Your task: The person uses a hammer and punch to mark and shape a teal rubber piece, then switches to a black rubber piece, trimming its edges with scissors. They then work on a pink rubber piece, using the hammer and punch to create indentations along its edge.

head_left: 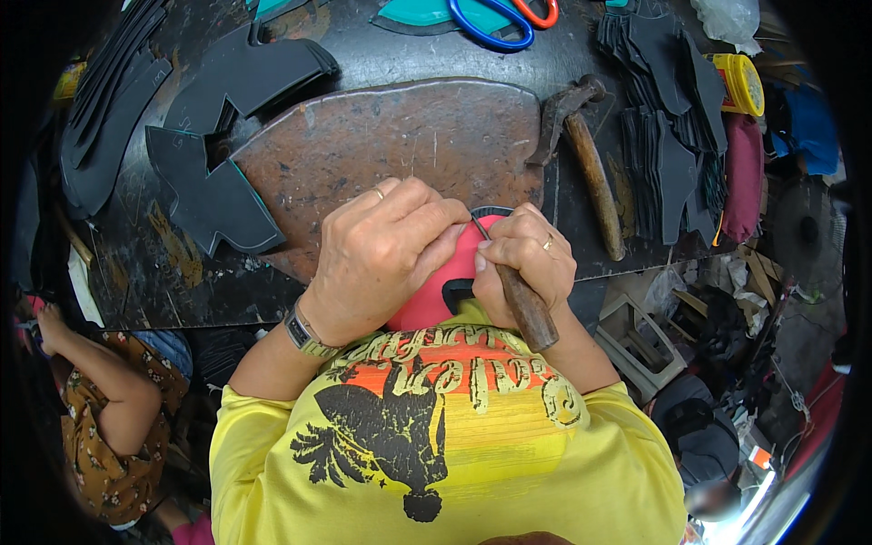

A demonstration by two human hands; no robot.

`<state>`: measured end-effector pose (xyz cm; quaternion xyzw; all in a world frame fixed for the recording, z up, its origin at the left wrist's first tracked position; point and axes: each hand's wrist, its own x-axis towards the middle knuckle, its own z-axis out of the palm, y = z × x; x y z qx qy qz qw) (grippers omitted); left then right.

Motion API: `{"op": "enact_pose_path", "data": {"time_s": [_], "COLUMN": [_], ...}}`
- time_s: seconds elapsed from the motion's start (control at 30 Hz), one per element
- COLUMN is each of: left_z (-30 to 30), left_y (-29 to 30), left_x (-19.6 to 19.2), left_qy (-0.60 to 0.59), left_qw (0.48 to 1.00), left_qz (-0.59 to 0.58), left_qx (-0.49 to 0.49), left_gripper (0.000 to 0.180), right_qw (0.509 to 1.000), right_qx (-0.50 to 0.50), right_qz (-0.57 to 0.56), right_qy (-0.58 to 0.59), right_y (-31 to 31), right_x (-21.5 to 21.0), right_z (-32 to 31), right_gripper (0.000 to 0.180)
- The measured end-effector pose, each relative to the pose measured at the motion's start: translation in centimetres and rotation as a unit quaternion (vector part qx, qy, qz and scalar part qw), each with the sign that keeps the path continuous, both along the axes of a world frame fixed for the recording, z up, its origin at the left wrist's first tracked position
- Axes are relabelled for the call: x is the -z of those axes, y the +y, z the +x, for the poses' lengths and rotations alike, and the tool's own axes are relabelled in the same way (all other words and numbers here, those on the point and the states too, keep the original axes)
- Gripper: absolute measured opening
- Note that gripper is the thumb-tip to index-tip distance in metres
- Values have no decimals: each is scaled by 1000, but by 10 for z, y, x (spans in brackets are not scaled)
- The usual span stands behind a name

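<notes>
A bright pink piece with black edging (429,305) is held close against my body at the table's near edge. My left hand (374,252) is closed, its thumb and fingers pinching the piece's upper edge. In my closed right hand (538,258) is an awl with a wooden handle (524,311). Its thin metal shank slants up and left, and the end lies at the black edging beside my left fingertips. My fingers hide the exact tip. Beneath and beyond both hands lies a worn brown board (391,136).
A hammer (592,173) lies right of the board. Stacks of dark cut pieces (668,136) stand at the right, with more cut pieces (213,173) at the left. Blue-handled scissors (495,38) rest at the back. Another person's arm (113,391) shows at lower left.
</notes>
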<state>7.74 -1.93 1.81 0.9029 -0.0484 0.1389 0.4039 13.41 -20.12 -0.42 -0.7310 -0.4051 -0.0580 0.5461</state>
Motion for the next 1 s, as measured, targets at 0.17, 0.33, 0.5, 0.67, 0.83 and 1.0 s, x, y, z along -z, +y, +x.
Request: {"op": "enact_pose_path", "data": {"time_s": [0.17,0.33,0.5,0.67,0.83,1.0], "left_z": [0,-4,-11,-8,-14,-24], "left_y": [1,-1,-1,1,-1,9], "left_x": [0,-7,-16,-15,-19,-31], "left_qy": [3,24,110,96,117,196], "left_qw": [1000,1000,994,995,992,979], "left_qz": [5,8,-4,0,-8,43], "left_qx": [6,-12,-18,-3,-41,-35], "left_gripper": [15,16,18,20,20,23], "right_qw": [1000,999,999,999,998,998], "right_qx": [4,1,15,17,12,6], "right_qz": [-15,-30,-29,-29,-45,-34], "right_qy": [-23,-39,-35,-38,-32,-43], "right_y": [3,3,3,4,3,5], "right_x": [-1,-1,-2,-3,-4,-5], "right_z": [-1,-2,-3,-2,-2,0], "right_gripper": [25,25,24,25,24,24]}}
